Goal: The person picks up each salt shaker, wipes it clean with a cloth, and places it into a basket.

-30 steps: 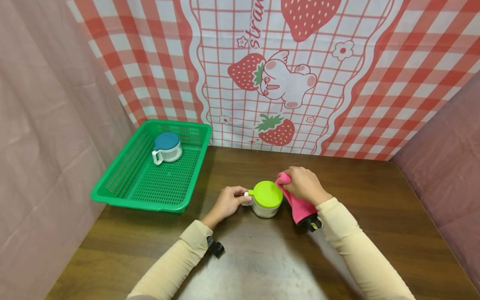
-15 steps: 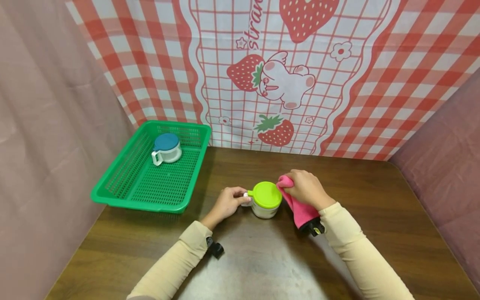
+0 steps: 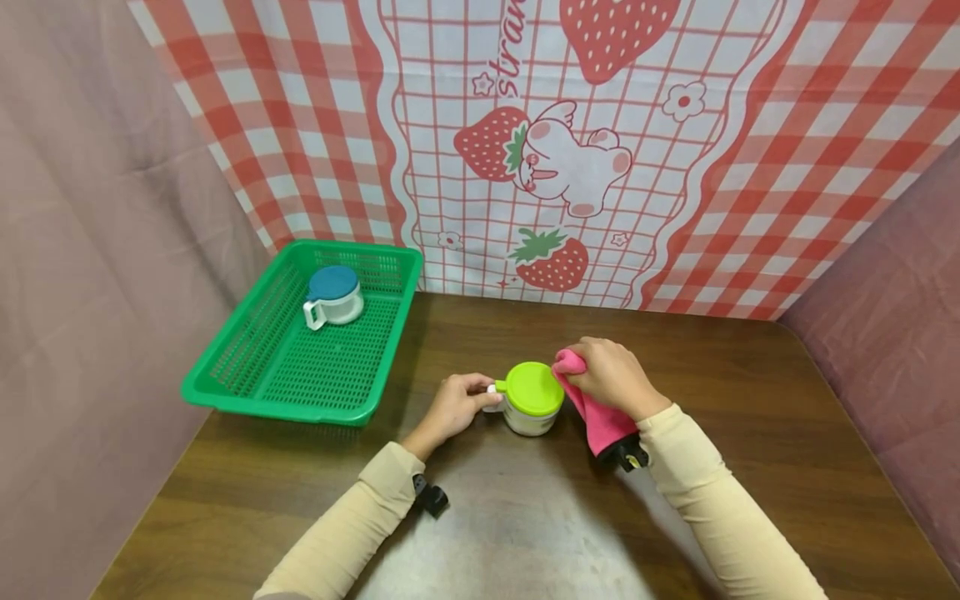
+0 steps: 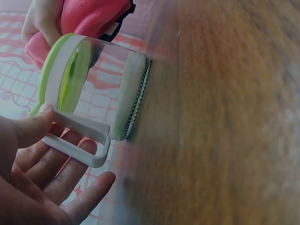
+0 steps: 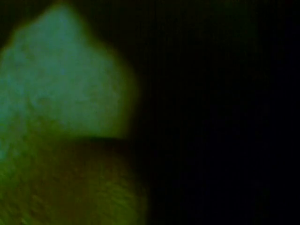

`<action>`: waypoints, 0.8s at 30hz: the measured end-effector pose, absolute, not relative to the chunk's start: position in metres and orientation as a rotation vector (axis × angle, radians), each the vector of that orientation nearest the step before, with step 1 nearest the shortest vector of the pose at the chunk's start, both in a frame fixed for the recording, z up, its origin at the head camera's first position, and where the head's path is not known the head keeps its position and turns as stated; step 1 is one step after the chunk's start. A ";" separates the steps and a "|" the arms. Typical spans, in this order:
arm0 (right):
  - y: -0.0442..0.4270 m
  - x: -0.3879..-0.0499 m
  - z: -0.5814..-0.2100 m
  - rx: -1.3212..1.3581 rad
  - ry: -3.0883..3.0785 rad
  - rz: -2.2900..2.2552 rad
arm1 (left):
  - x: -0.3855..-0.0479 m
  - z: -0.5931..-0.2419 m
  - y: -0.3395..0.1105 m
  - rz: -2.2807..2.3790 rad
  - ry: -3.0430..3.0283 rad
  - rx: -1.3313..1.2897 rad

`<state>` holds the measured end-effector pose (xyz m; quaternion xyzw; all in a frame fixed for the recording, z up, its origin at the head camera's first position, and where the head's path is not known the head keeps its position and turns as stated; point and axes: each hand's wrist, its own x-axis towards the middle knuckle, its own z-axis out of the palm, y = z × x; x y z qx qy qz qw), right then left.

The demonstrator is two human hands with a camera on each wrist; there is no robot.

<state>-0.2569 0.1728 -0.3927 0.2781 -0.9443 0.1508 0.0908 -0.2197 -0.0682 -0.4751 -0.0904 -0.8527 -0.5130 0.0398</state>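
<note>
A clear jar [image 4: 105, 84] with a lime-green lid [image 3: 535, 388] and a white handle [image 4: 79, 149] stands upright on the table. My left hand [image 3: 453, 410] holds that handle, thumb on its top end and fingers behind it in the left wrist view. In my right hand [image 3: 611, 377] is a bunched pink cloth [image 3: 597, 421], its upper end at the right side of the lid. Whether the cloth touches the lid, I cannot tell. The cloth hangs down over the right wrist camera, whose view is dark and blurred.
At the left sits a green perforated basket [image 3: 281, 408]. Inside it, near the back, is a white-handled jar [image 3: 343, 312] with a blue lid [image 3: 333, 283]. A red-and-white checked strawberry curtain [image 3: 525, 192] hangs behind the wooden table [image 3: 750, 433].
My right hand and the cloth have shifted very slightly down and to the right since a second ago. My left hand and the jar stay in place.
</note>
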 end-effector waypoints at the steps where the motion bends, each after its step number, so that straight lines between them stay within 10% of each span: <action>1: 0.173 -0.257 -0.393 0.825 -2.809 0.450 | -0.219 -0.475 -0.068 -1.568 -2.614 -0.284; 24: 0.173 -0.252 -0.396 0.872 -2.752 0.421 | -0.219 -0.473 -0.068 -1.586 -2.604 -0.277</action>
